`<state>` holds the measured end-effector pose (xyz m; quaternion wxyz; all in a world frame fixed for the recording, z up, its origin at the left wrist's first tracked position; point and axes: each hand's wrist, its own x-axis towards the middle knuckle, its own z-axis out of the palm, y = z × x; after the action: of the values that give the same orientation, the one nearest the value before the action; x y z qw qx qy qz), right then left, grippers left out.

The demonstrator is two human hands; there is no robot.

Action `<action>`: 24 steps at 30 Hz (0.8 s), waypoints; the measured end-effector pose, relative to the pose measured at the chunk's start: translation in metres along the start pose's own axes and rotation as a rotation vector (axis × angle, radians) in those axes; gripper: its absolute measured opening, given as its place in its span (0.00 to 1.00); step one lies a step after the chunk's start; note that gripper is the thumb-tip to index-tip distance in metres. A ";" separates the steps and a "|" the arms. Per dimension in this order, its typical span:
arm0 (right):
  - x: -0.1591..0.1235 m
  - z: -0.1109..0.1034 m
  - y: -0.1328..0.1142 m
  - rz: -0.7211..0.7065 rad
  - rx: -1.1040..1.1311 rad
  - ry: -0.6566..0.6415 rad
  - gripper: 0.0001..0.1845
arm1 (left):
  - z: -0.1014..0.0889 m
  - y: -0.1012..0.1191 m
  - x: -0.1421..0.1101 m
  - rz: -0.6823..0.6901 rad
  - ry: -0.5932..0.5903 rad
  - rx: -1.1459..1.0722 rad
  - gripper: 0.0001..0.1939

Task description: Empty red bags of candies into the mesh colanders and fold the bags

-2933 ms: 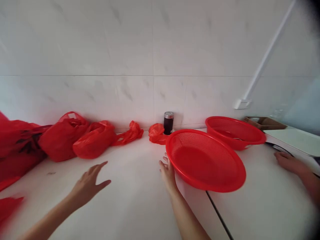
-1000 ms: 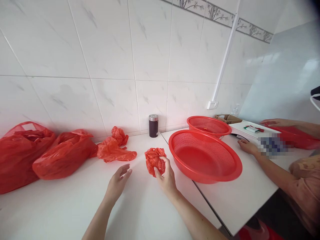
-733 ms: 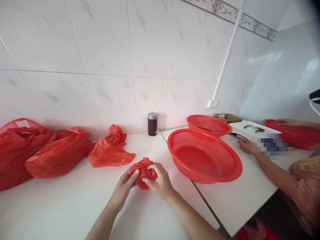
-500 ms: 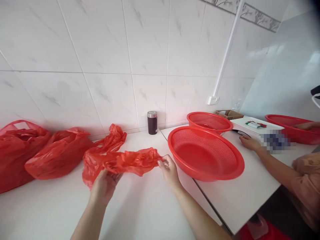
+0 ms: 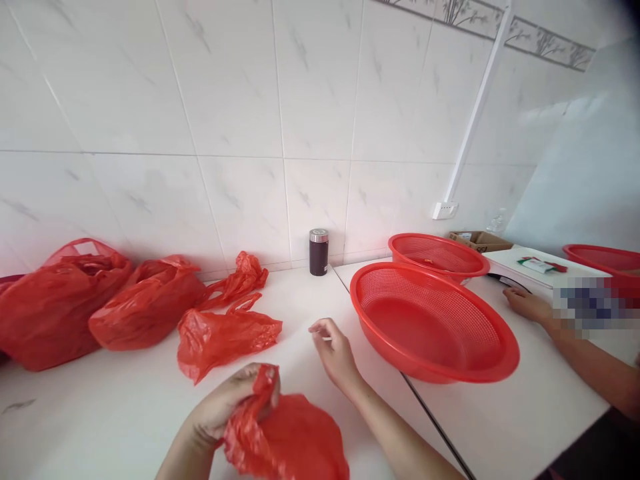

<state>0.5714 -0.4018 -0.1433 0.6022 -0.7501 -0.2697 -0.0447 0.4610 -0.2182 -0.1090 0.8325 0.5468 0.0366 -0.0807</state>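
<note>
Right now the left hand (image 5: 227, 407) is closed on the top of a red plastic bag (image 5: 287, 437), gripping it by the bunched neck near the front edge of the white counter (image 5: 125, 413); the bag hangs puffed out below the fist, toward the camera. Right hand (image 5: 336, 350) is loose and holds nothing, fingers half curled, hovering over the counter just left of the big red colander basket (image 5: 435, 323), not touching its rim.

A flat empty red bag (image 5: 225, 337) lies mid-counter beyond the left hand, and two full red bags (image 5: 100, 303) sit toward the back left by the tiled wall. A small dark jar with a metal lid (image 5: 319, 252) stands at the back edge. A second red basket (image 5: 439, 253) is behind the big one, just beside it; contact can't be told. Another person's hand (image 5: 527, 305) rests on the counter at the right, near a white board (image 5: 530, 267).

Handling judgement: thin film, slips and tears easily. Best to bring the free hand to the bag's mouth, pinch one layer each side and pull apart gently, rather than tugging from the single fist. Keep it low over the counter, away from the basket rim.
</note>
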 end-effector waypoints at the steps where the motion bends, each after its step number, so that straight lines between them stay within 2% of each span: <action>1: 0.004 0.009 -0.005 -0.042 -0.036 -0.072 0.08 | 0.007 -0.001 -0.003 -0.045 -0.099 0.040 0.16; 3: 0.015 0.032 -0.019 -0.176 -0.114 -0.202 0.15 | 0.017 -0.003 -0.004 -0.099 -0.242 0.094 0.18; 6: 0.037 0.075 -0.035 -0.412 -0.329 -0.377 0.32 | 0.023 -0.010 0.001 -0.141 -0.358 0.137 0.17; 8: 0.053 0.102 -0.036 -0.452 -0.436 -0.467 0.41 | 0.025 -0.017 0.007 -0.184 -0.403 0.168 0.16; 10: 0.064 0.124 -0.029 -0.419 -0.493 -0.554 0.45 | 0.026 -0.026 0.014 -0.231 -0.418 0.202 0.13; 12: 0.070 0.138 -0.018 -0.397 -0.522 -0.620 0.38 | 0.028 -0.033 0.020 -0.263 -0.415 0.235 0.11; 15: 0.072 0.139 -0.008 -0.427 -0.509 -0.646 0.11 | 0.027 -0.036 0.028 -0.299 -0.442 0.275 0.09; 16: 0.072 0.134 -0.010 -0.440 -0.492 -0.639 0.06 | 0.026 -0.035 0.030 -0.309 -0.459 0.280 0.08; 18: 0.077 0.119 -0.028 -0.447 -0.452 -0.569 0.04 | 0.023 -0.033 0.033 -0.329 -0.490 0.269 0.09; 19: 0.082 0.111 -0.042 -0.456 -0.407 -0.483 0.06 | 0.022 -0.033 0.034 -0.339 -0.499 0.256 0.11; 20: 0.089 0.103 -0.059 -0.460 -0.365 -0.371 0.08 | 0.020 -0.034 0.035 -0.348 -0.501 0.239 0.12; 22: 0.109 0.094 -0.095 -0.537 -0.097 0.019 0.11 | 0.016 -0.038 0.037 -0.368 -0.484 0.199 0.14; 24: 0.133 0.096 -0.122 -0.594 0.006 0.221 0.14 | 0.013 -0.044 0.038 -0.384 -0.448 0.170 0.14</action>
<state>0.6034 -0.2507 -0.0097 0.5908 -0.6272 -0.4102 -0.2988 0.4903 -0.2511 -0.1496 0.7406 0.5663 -0.0518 -0.3580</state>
